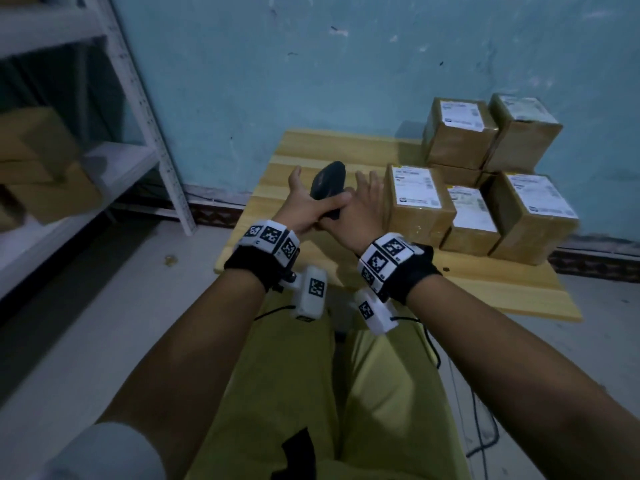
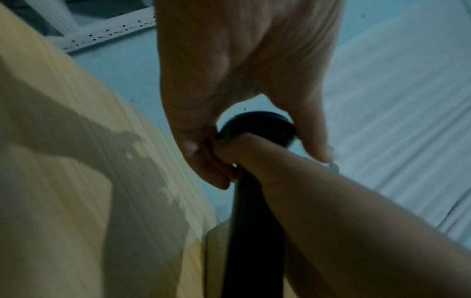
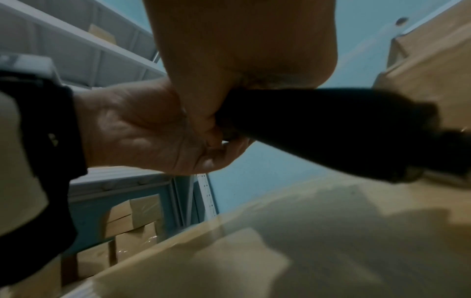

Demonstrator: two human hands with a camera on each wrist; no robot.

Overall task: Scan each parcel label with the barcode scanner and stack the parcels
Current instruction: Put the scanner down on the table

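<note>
The black barcode scanner (image 1: 327,183) is held up above the wooden table (image 1: 311,147). My left hand (image 1: 310,200) grips its handle, fingers curled round it, thumb pointing up. My right hand (image 1: 363,202) lies against the scanner's right side with its fingers stretched forward. In the right wrist view the scanner (image 3: 331,129) juts right from the left hand (image 3: 153,131), under the right palm (image 3: 242,50). Several brown parcels with white labels sit at the table's right; the nearest parcel (image 1: 417,199) is just right of my right hand. Two parcels (image 1: 460,133) are stacked higher behind.
A white metal shelf unit (image 1: 145,109) stands on the left, holding brown boxes (image 1: 34,168). A blue wall runs behind the table. Black cables (image 1: 481,427) trail on the floor at the right. The table's left half (image 1: 277,188) shows bare wood.
</note>
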